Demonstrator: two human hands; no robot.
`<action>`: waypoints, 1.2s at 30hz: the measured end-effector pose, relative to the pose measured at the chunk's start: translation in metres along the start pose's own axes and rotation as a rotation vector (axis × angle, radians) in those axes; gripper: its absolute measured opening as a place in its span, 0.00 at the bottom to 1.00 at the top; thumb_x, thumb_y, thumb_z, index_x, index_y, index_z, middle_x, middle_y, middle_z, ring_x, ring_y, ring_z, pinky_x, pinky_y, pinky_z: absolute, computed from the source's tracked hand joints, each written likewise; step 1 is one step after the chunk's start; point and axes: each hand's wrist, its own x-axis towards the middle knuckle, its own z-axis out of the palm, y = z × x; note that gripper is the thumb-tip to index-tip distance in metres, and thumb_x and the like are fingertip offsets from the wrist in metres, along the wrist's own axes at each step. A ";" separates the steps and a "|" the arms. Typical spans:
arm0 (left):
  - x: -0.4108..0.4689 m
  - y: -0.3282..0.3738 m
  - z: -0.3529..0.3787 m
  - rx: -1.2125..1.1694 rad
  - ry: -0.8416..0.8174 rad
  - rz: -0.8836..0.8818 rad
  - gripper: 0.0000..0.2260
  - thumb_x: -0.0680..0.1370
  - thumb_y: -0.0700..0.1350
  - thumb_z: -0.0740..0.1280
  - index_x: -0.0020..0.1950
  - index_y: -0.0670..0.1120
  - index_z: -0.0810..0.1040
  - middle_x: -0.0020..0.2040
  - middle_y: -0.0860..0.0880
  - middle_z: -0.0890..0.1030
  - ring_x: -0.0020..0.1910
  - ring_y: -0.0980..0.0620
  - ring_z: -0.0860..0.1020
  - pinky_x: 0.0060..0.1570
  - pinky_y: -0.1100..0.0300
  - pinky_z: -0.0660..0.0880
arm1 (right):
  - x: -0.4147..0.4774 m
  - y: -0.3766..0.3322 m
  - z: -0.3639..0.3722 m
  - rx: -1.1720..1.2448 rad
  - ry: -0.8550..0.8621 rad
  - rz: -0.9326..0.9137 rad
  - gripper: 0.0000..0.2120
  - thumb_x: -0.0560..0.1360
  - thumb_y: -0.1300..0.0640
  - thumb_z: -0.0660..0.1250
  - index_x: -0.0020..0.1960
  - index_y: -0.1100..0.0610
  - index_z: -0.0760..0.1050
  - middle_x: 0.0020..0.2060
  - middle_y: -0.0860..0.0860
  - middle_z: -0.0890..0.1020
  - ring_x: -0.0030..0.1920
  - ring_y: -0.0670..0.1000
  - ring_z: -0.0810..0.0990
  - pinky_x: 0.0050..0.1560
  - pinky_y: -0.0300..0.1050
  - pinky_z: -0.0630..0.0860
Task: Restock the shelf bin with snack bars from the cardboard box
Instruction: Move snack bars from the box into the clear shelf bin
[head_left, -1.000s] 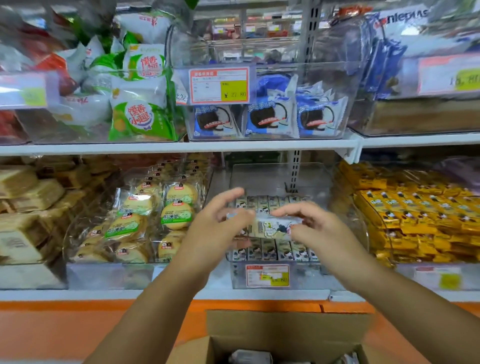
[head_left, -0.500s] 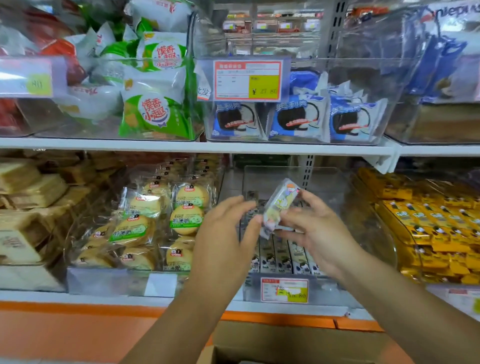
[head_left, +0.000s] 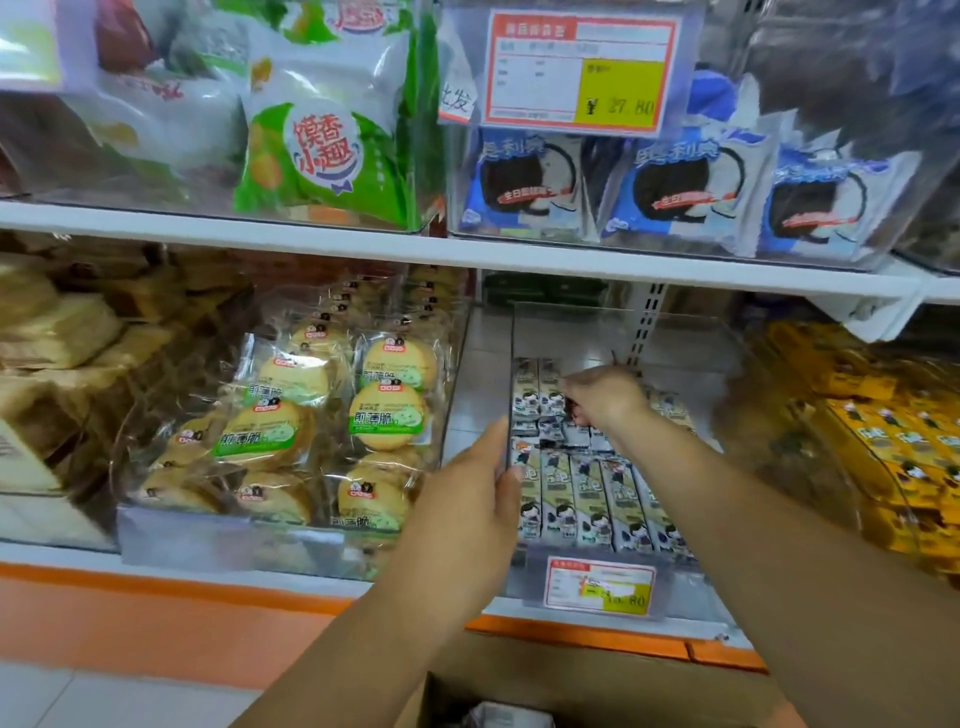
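Stocked store shelving fills the view, with the clear shelf bin (head_left: 613, 332) on the lower shelf (head_left: 311, 582) straight ahead of both hands. Snack bars (head_left: 587, 499) lie in rows across its front half, and its back half shows bare floor. The right hand (head_left: 605, 402) reaches deep over the second row, fingers curled down among the bars; whether it is clamped on one or has let go, I cannot tell. The left hand (head_left: 467, 499) rests nearer the person, against the bin's left wall, fingers loosely spread, pinching nothing that I can see. Just left of that hand sits a bin of round cakes (head_left: 332, 415); right of the right arm, yellow packets (head_left: 904, 431). Below both forearms, the cardboard box (head_left: 519, 706) stands open.

By my reading, this is the placing step: a bar being settled into the second row. The next move calls for drawing the right hand out without disturbing the rows, then reaching down to the box for another bar.
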 end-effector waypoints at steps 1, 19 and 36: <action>0.000 -0.001 0.000 -0.013 -0.002 0.001 0.17 0.84 0.47 0.56 0.72 0.60 0.65 0.55 0.58 0.80 0.41 0.67 0.74 0.43 0.70 0.71 | -0.001 0.000 0.000 0.005 -0.017 0.004 0.16 0.77 0.54 0.67 0.60 0.63 0.77 0.41 0.56 0.82 0.36 0.51 0.78 0.53 0.51 0.78; -0.155 -0.093 0.087 0.240 -0.328 -0.050 0.20 0.80 0.43 0.64 0.71 0.52 0.70 0.72 0.58 0.66 0.64 0.55 0.74 0.60 0.66 0.68 | -0.235 0.224 -0.019 -0.109 -0.288 -0.105 0.11 0.78 0.56 0.63 0.54 0.40 0.74 0.48 0.44 0.80 0.48 0.48 0.79 0.50 0.47 0.74; -0.201 -0.174 0.236 0.305 -0.913 -0.266 0.24 0.76 0.48 0.71 0.71 0.47 0.73 0.66 0.45 0.76 0.65 0.46 0.74 0.64 0.53 0.71 | -0.248 0.409 0.018 -0.750 -0.764 0.197 0.44 0.66 0.43 0.76 0.76 0.46 0.56 0.71 0.55 0.61 0.68 0.58 0.65 0.65 0.48 0.67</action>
